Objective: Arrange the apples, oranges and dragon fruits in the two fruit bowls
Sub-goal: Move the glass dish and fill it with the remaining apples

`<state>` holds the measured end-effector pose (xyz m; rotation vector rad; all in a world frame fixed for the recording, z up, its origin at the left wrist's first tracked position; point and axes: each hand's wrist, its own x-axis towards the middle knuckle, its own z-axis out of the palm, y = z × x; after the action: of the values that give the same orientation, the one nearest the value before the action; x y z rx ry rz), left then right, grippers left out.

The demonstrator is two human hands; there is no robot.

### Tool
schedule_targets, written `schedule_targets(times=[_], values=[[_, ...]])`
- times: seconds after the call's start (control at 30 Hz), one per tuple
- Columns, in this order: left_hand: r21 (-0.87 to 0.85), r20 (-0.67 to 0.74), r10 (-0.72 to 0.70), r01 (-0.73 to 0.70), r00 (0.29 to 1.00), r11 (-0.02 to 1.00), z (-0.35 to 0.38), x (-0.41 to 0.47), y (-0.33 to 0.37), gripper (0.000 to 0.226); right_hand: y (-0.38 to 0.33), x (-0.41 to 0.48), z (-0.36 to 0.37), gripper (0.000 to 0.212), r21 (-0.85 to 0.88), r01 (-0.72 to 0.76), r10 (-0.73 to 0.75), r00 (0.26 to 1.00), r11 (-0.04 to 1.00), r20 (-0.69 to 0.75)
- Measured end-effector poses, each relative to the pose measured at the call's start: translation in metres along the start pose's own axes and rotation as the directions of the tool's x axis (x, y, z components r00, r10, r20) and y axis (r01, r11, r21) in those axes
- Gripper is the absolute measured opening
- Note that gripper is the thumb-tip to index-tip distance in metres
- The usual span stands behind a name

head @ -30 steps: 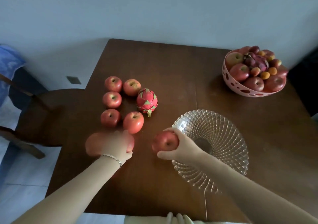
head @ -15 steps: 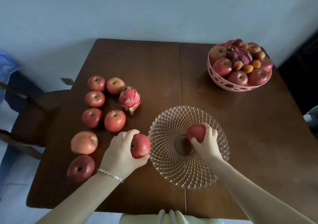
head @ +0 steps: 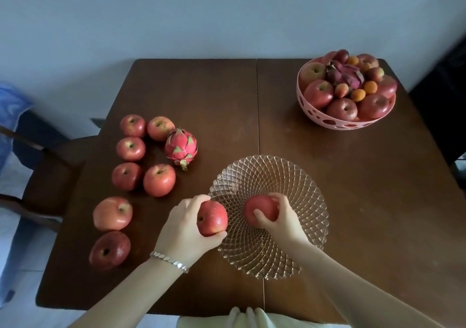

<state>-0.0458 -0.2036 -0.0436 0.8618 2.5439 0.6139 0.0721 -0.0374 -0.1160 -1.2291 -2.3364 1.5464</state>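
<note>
Glass bowl [head: 311,201] beneath right fingers [head: 278,199], curled round an apple [head: 259,209]. Left fingers [head: 195,200] curled round second apple [head: 213,218] at rim. Filling step; next: release first, lift second in.

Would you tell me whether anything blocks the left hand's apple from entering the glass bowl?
Nothing visible does: the apple in the left hand is at the rim of the glass bowl, whose left part is bare.
</note>
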Motion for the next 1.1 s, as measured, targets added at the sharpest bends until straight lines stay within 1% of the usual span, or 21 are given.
schedule_targets(times=[0.1,0.17,0.23,0.37,0.47,0.5,0.57,0.6,0.63,0.67,0.73,0.77,0.83,0.87,0.9,0.93,0.97,1.0,1.03,1.07,1.1], values=[[-0.008,0.015,0.009,-0.009,1.0,1.0,0.002,0.002,0.003,0.075,-0.007,0.011,0.001,0.047,0.005,-0.152,0.152,0.988,0.988,0.031],[-0.013,0.026,0.018,-0.018,0.999,1.0,0.003,0.004,0.004,0.075,-0.009,0.016,-0.001,0.045,0.046,-0.197,0.194,0.979,0.979,0.064],[-0.033,0.031,0.023,-0.022,0.999,0.999,0.003,0.005,0.004,0.075,-0.01,0.017,-0.004,0.044,0.07,-0.182,0.178,0.982,0.981,0.055],[-0.072,0.059,0.013,-0.008,0.998,0.997,0.004,0.009,0.007,0.077,-0.007,0.022,-0.016,0.04,-0.019,-0.134,0.133,0.989,0.991,-0.062],[-0.106,0.08,0.005,0.003,0.997,0.994,0.006,0.013,0.014,0.087,-0.01,0.024,-0.023,0.044,-0.054,-0.156,0.156,0.988,0.986,0.0],[-0.114,0.094,0.004,0.006,0.996,0.993,0.006,0.014,0.017,0.09,-0.011,0.023,-0.025,0.048,-0.074,-0.162,0.162,0.987,0.984,-0.007],[-0.117,0.112,0.028,-0.015,0.993,0.993,0.006,0.017,0.026,0.093,-0.02,0.017,-0.031,0.054,-0.066,-0.14,0.133,0.985,0.988,-0.106],[-0.118,0.115,0.059,-0.045,0.992,0.992,0.006,0.019,0.031,0.095,-0.028,0.014,-0.036,0.052,-0.017,-0.101,0.097,0.986,0.995,-0.137],[-0.116,0.115,0.101,-0.088,0.988,0.989,0.005,0.021,0.038,0.095,-0.038,0.01,-0.041,0.049,0.054,-0.061,0.066,0.992,0.997,-0.103],[-0.114,0.115,0.153,-0.14,0.981,0.984,0.005,0.023,0.046,0.095,-0.047,0.007,-0.045,0.047,0.123,-0.04,0.04,0.999,0.992,0.004],[-0.117,0.126,0.263,-0.249,0.957,0.962,0.007,0.028,0.062,0.096,-0.063,0.001,-0.049,0.047,0.177,-0.081,0.027,0.958,0.981,0.285],[-0.115,0.137,0.317,-0.303,0.938,0.946,0.009,0.031,0.069,0.096,-0.065,0.0,-0.05,0.046,0.177,-0.11,0.042,0.936,0.978,0.35],[-0.135,0.143,0.392,-0.374,0.909,0.917,0.015,0.035,0.076,0.096,-0.063,0.003,-0.054,0.041,0.236,-0.178,0.094,0.94,0.955,0.328],[-0.175,0.14,0.386,-0.361,0.912,0.916,0.019,0.037,0.075,0.096,-0.06,0.006,-0.058,0.036,0.299,-0.223,0.131,0.946,0.928,0.298],[-0.225,0.145,0.342,-0.306,0.928,0.925,0.023,0.038,0.072,0.096,-0.056,0.01,-0.061,0.032,0.362,-0.265,0.174,0.948,0.894,0.266],[-0.273,0.167,0.256,-0.204,0.952,0.94,0.03,0.04,0.066,0.095,-0.051,0.015,-0.065,0.031,0.407,-0.299,0.22,0.948,0.863,0.23],[-0.313,0.212,0.131,-0.059,0.969,0.948,0.036,0.042,0.061,0.092,-0.046,0.021,-0.068,0.033,0.439,-0.324,0.261,0.945,0.838,0.198],[-0.353,0.278,-0.012,0.114,0.96,0.929,0.044,0.044,0.056,0.088,-0.042,0.027,-0.069,0.037,0.485,-0.347,0.297,0.938,0.803,0.18],[-0.405,0.35,-0.13,0.274,0.928,0.872,0.051,0.047,0.054,0.082,-0.04,0.033,-0.07,0.039,0.541,-0.369,0.322,0.929,0.756,0.184],[-0.463,0.411,-0.204,0.396,0.889,0.793,0.057,0.05,0.052,0.077,-0.039,0.04,-0.069,0.04,0.596,-0.39,0.335,0.919,0.702,0.207],[-0.509,0.457,-0.236,0.47,0.858,0.722,0.062,0.053,0.053,0.072,-0.039,0.045,-0.068,0.04,0.64,-0.404,0.336,0.913,0.654,0.232]])
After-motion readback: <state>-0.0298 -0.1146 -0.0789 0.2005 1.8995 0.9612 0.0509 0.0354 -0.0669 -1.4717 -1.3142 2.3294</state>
